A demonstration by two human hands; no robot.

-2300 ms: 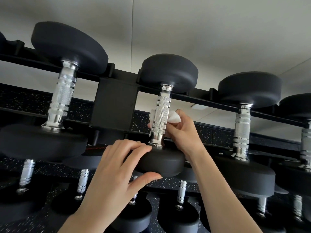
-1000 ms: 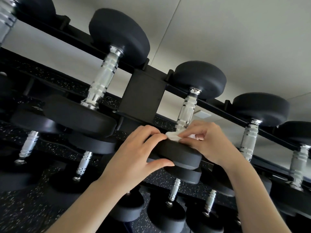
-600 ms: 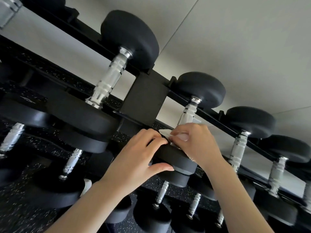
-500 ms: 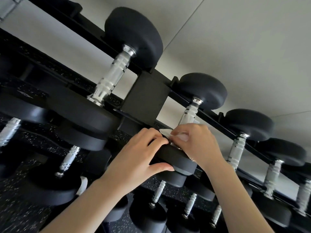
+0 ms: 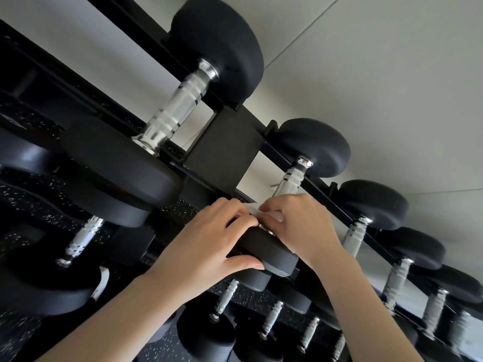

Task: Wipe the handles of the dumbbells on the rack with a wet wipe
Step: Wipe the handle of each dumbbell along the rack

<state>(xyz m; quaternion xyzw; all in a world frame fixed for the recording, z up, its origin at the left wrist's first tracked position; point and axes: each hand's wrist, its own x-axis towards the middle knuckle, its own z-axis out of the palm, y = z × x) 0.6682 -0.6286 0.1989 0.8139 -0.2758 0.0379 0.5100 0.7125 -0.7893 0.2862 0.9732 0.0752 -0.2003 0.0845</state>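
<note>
A black dumbbell with a chrome knurled handle [image 5: 290, 178] lies on the top tier of the black rack [image 5: 222, 150]. My left hand [image 5: 206, 246] grips its near rubber head [image 5: 266, 250], fingers over the top and thumb on the front face. My right hand [image 5: 303, 226] pinches a white wet wipe [image 5: 254, 210] at the low end of that handle, just above the near head. The lower part of the handle is hidden behind my right hand.
A bigger dumbbell [image 5: 180, 100] sits to the left on the same tier, and several smaller ones [image 5: 358, 231] run off to the right. Lower tiers hold several more dumbbells [image 5: 81, 239] over speckled black flooring. A pale wall rises behind the rack.
My right hand slid the wipe down the handle from mid-height to its low end by the near head. My left hand kept its grip on the head. The camera tilted and swung left.
</note>
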